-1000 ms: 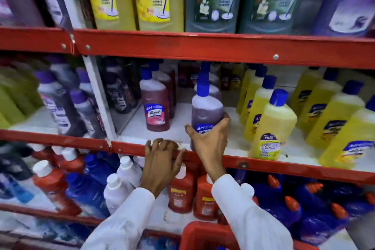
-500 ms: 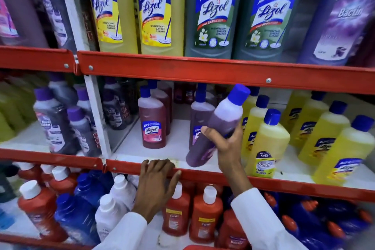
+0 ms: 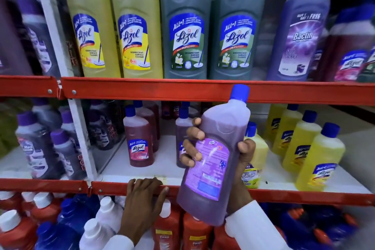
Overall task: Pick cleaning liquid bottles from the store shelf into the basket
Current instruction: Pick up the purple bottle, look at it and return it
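My right hand (image 3: 242, 160) is wrapped around a purple cleaning liquid bottle (image 3: 215, 148) with a blue cap, held out in front of the middle shelf with its back label facing me and tilted slightly right. My left hand (image 3: 143, 203) rests palm down on the red front lip of the middle shelf (image 3: 121, 187), fingers curled over the edge. A dark red Lizol bottle (image 3: 139, 140) stands on that shelf to the left. Another purple bottle (image 3: 183, 126) stands partly hidden behind the held one. The basket is out of view.
Yellow bottles (image 3: 318, 160) crowd the right of the middle shelf. Tall yellow, green and purple bottles (image 3: 186, 26) line the upper shelf behind a red rail (image 3: 162, 89). Red, white and blue bottles (image 3: 50, 223) fill the lower shelf. A white upright divider (image 3: 79, 128) stands left.
My right hand has lifted the purple bottle off the middle shelf and pulled it out toward me, turning its back label into view. The view has tilted upward; the left hand has stayed on the shelf lip.
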Action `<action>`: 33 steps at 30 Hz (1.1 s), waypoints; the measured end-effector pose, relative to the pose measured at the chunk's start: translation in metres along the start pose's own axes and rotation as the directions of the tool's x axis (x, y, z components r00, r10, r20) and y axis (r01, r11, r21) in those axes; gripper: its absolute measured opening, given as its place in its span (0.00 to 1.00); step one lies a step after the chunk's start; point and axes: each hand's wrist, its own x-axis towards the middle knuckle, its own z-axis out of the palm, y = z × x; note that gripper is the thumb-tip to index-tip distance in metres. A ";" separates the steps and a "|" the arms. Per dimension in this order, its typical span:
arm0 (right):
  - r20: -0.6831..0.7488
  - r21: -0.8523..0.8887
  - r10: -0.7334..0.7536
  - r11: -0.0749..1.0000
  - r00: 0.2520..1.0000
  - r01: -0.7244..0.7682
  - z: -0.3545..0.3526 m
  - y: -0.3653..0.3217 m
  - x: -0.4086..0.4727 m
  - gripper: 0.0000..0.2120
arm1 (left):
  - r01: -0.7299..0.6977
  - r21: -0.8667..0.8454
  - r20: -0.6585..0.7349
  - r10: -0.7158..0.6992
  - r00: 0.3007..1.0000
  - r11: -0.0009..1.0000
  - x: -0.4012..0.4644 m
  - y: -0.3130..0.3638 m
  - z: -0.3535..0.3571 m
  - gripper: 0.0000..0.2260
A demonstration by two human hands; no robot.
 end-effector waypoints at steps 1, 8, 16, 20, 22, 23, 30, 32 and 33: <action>-0.040 -0.027 -0.033 0.999 0.999 0.032 0.004 -0.002 -0.001 0.33 | 0.011 0.007 -0.001 -0.011 1.000 1.000 0.000 0.000 0.000 0.16; -0.547 -0.825 -0.718 0.548 0.430 -0.135 0.004 0.004 0.006 0.36 | 0.028 0.055 0.013 -0.029 0.999 0.998 0.002 -0.002 0.003 0.13; -0.381 -0.907 -0.827 0.248 0.413 -0.339 -0.040 0.027 0.013 0.40 | 0.053 0.038 0.004 -0.054 0.999 0.998 0.001 0.002 0.002 0.12; -0.385 -0.890 -0.797 0.188 0.466 -0.415 -0.062 0.045 0.017 0.43 | 0.052 0.030 -0.003 -0.052 0.999 0.998 0.002 0.002 0.004 0.09; -0.392 -0.881 -0.792 0.178 0.467 -0.438 -0.072 0.052 0.018 0.43 | 0.049 0.027 -0.003 -0.049 0.999 0.998 0.002 0.000 0.004 0.09; -0.395 -0.879 -0.790 0.175 0.469 -0.444 -0.076 0.056 0.019 0.44 | 0.051 0.023 -0.003 -0.051 0.999 0.998 0.002 0.000 0.004 0.10; -0.400 -0.869 -0.772 0.148 0.494 -0.472 -0.099 0.071 0.021 0.44 | 0.048 0.001 -0.010 -0.048 0.999 0.999 0.002 -0.001 0.007 0.11; -0.406 -0.865 -0.768 0.148 0.495 -0.480 -0.102 0.074 0.020 0.45 | 0.048 -0.003 -0.014 -0.049 0.999 0.999 0.002 -0.001 0.007 0.11; -0.407 -0.863 -0.770 0.147 0.492 -0.484 -0.104 0.075 0.019 0.46 | 0.048 -0.005 -0.017 -0.048 0.999 0.999 0.002 0.000 0.007 0.11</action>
